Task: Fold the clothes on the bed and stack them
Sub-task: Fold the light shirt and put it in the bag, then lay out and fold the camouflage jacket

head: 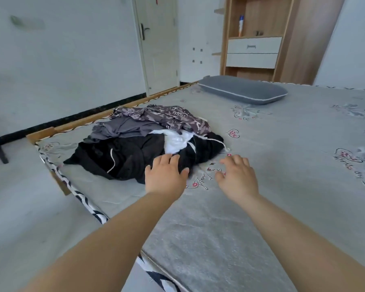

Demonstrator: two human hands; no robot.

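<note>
The clothes (pixel 143 142) lay in one loose heap near the bed's (pixel 261 207) left edge, none of them folded. A black garment (pixel 131 159) with a white cord made the base and near side of the heap; a white piece (pixel 176 142) showed in its middle, a grey one (pixel 124 127) lay on top toward the far left, and a dark patterned one (pixel 167 116) covered the far side.

The left hand (pixel 167 175) was stretched forward, palm down, with its fingers straight and slightly spread; they overlapped the near edge of the black garment, just below the white piece, though whether they pressed on the cloth could not be told. The right hand (pixel 236 178) was just to the right of the heap, over the bare printed sheet, palm down, fingers loosely bent and apart, gripping nothing.

A grey pillow (pixel 242 89) rested at the far end of the bed, well apart from the heap. Beyond it stood a wooden cabinet (pixel 253 39) with white drawers, and a door (pixel 158 43) was closed to its left.
</note>
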